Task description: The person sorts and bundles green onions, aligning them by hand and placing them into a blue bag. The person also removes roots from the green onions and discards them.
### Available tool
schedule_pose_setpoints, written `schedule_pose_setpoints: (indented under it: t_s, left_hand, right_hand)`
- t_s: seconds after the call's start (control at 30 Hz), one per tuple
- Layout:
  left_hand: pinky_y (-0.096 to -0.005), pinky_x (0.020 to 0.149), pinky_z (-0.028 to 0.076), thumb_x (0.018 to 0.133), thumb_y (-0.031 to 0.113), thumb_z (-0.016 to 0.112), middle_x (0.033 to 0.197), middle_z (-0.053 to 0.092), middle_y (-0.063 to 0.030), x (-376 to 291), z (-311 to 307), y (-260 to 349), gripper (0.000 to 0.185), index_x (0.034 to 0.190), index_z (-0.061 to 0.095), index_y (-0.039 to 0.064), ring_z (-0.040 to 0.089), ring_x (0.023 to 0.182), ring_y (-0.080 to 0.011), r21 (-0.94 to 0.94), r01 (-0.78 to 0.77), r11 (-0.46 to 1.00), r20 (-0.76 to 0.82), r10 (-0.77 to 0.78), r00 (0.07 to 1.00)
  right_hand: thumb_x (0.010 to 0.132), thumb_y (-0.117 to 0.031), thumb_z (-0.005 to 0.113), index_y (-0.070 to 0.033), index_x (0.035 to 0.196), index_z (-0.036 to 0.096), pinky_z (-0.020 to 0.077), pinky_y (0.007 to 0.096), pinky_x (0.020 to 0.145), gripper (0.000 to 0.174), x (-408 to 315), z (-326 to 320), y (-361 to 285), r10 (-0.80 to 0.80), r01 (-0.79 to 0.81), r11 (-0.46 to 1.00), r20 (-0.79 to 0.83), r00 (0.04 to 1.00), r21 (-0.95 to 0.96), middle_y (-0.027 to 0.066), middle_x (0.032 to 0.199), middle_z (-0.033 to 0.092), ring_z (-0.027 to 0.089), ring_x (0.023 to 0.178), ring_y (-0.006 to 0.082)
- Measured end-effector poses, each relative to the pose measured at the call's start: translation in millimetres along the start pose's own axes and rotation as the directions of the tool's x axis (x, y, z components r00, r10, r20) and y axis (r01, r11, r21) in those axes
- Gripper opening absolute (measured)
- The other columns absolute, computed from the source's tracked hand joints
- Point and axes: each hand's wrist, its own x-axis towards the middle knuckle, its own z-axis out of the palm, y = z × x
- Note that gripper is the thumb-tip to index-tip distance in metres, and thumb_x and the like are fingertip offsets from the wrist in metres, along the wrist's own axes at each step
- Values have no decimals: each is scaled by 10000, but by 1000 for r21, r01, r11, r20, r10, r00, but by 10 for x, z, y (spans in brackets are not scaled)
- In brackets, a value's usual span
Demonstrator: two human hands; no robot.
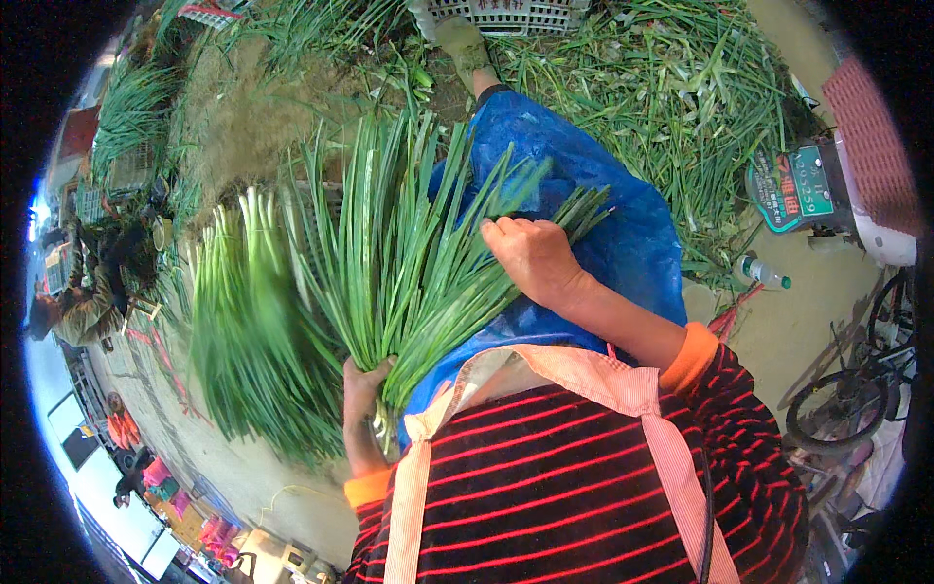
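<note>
A fanned bunch of long allium greens spreads over my lap, its leaves pointing away from me. Around its lower end my left hand is closed, and pale root ends poke out below the fist. My right hand has its fingers closed at the upper right leaves, with a blurred leaf tip just beyond the fingertips. Leaf ends also pass beneath this hand. A blue plastic apron covers my legs under the bunch. To the left, tied bundles of greens lie with their white ends away from me.
Loose leaves cover the ground ahead and right. A white plastic crate stands beyond my foot. At right are a plastic bottle, a parked scooter and a bicycle. Another person sits at far left.
</note>
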Motion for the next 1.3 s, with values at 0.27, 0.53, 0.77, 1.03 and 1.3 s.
schedule_pose_setpoints:
  t_s: [0.27,0.53,0.77,1.03,1.3]
  left_hand:
    - [-289,758,483,764,55,695,938,665,-81,49,-76,-81,299,1033,612,-47,619,794,-150,-17,-37,999,73,38,997]
    - [-294,768,488,756,37,700,953,665,-80,28,-56,-70,312,1045,611,-39,622,803,-149,-44,-35,998,40,36,999]
    - [-291,767,486,754,46,709,950,668,-86,11,-57,-123,309,1035,617,-42,626,807,-154,-40,-41,998,22,42,999]
    - [-296,786,485,753,47,709,966,666,-83,-4,-60,-97,322,1049,614,-35,625,820,-160,-60,-30,998,22,31,999]
    - [-292,771,486,751,45,712,950,668,-85,25,-69,-125,307,1032,614,-34,626,812,-154,-11,-27,1000,4,27,1000]
  right_hand:
    - [713,-138,536,-78,797,585,476,286,665,114,-134,-12,98,-193,193,981,16,981,4,39,844,564,563,786,184]
    - [723,-143,540,-106,1010,616,458,294,610,299,46,46,60,-226,223,974,-84,971,-35,5,745,506,543,712,161]
    - [684,-142,597,-70,823,638,448,276,662,162,-150,-96,52,-335,326,942,-210,918,-75,18,812,540,526,796,175]
    - [703,-151,566,-53,893,622,470,285,540,221,-228,-6,97,-309,319,948,-240,920,4,31,661,498,557,653,174]
    - [715,-154,564,-129,882,617,472,300,489,177,-88,103,76,-278,291,956,-185,943,46,12,600,497,579,562,172]
